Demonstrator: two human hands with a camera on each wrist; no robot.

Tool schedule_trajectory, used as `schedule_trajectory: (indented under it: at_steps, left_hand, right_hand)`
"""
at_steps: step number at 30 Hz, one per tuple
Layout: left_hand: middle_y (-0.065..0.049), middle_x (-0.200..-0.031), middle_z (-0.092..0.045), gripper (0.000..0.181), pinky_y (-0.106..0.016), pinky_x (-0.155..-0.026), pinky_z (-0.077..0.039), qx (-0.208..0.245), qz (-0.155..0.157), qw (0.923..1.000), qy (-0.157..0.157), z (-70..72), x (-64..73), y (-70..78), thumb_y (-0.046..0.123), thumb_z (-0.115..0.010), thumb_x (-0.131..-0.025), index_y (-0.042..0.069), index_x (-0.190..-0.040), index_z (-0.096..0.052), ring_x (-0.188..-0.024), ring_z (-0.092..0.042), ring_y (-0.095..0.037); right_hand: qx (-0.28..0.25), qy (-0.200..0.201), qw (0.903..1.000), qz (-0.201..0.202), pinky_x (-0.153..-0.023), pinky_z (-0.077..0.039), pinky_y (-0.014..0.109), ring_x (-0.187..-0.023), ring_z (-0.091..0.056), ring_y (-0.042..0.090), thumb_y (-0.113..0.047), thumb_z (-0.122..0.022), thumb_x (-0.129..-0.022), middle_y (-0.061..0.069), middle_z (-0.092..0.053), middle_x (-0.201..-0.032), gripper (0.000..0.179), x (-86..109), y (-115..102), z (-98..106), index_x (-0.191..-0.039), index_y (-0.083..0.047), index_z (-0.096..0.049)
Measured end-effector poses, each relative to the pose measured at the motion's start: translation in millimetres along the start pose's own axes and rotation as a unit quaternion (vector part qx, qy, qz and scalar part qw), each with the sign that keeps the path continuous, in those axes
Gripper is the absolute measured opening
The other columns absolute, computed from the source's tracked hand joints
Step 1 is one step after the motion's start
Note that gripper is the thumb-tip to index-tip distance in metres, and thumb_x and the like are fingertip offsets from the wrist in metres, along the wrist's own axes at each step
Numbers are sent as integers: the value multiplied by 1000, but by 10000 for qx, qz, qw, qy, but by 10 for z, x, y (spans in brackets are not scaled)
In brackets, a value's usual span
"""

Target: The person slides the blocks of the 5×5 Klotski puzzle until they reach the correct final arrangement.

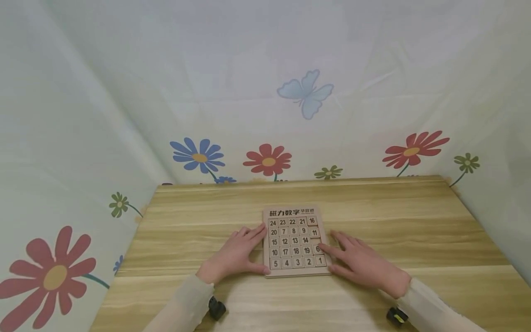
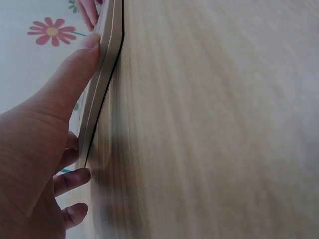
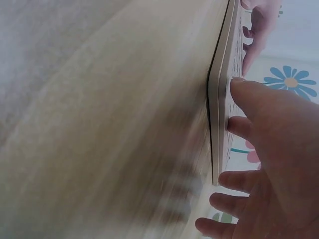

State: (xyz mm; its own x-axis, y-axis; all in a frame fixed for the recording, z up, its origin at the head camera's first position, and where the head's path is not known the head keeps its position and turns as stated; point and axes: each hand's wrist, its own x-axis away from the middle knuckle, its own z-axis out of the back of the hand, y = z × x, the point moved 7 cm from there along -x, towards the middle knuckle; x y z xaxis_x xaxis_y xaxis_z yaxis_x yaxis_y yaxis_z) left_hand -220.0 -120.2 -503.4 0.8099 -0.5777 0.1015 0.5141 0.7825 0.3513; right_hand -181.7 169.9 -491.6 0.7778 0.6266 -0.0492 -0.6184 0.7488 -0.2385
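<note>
A wooden number sliding puzzle (image 1: 292, 273) lies flat on the table, its numbered tiles in rows under a line of printed characters. One gap shows in the right column, between the 11 tile (image 1: 314, 233) and the 6 tile (image 1: 317, 249). My left hand (image 1: 235, 254) rests along the puzzle's left edge, fingers near the upper side and thumb (image 2: 82, 57) on the near left corner. With its index finger my right hand (image 1: 365, 263) touches the 6 tile. The right thumb (image 3: 244, 92) lies at the near right corner, and the other right fingers spread beside the frame.
The wood-grain table (image 1: 207, 203) extends around the puzzle on every side. Pale curtains (image 1: 232, 60) printed with flowers and a butterfly (image 1: 307, 94) hang behind and beside it. Each wrist carries a small black device, such as the one by the left sleeve (image 1: 216, 308).
</note>
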Motion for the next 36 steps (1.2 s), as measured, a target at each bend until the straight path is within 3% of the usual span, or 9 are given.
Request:
schedule_trajectory:
  at_steps: [15,27,31,36]
  left_hand:
    - [-3,-172,-26,118,-58,-118,-34,22,4,10000,-5,-21,-7,-16,77,-75,-76,13,-165,-31,-138,-43,-27]
    - [-3,-172,-26,119,-56,-118,-34,-7,-7,10000,12,-38,-25,-30,79,-73,-75,13,-165,-31,-137,-44,-26]
    - [-3,-172,-27,119,-55,-117,-36,11,-9,10000,32,-36,-24,-28,79,-74,-75,12,-165,-32,-136,-44,-26]
    - [-3,-172,-27,119,-56,-118,-34,5,-9,10000,54,-27,-20,-28,79,-74,-75,12,-165,-32,-137,-44,-27]
  right_hand:
    - [78,17,9997,247,-115,-36,65,-146,-40,45,-53,-57,-104,23,-37,-164,55,9,-71,-6,-152,-25,-56]
    - [83,-22,9999,-107,-114,-36,69,-146,-38,50,-47,-57,-105,31,-36,-161,56,-139,16,14,-155,-21,-53]
    - [55,-103,9999,-118,-114,-35,68,-146,-37,50,-47,-58,-105,31,-36,-161,58,-162,5,34,-155,-19,-52]
    - [-37,-196,9998,22,-116,-33,67,-147,-37,48,-51,-58,-104,27,-35,-164,57,-102,-45,40,-155,-26,-52]
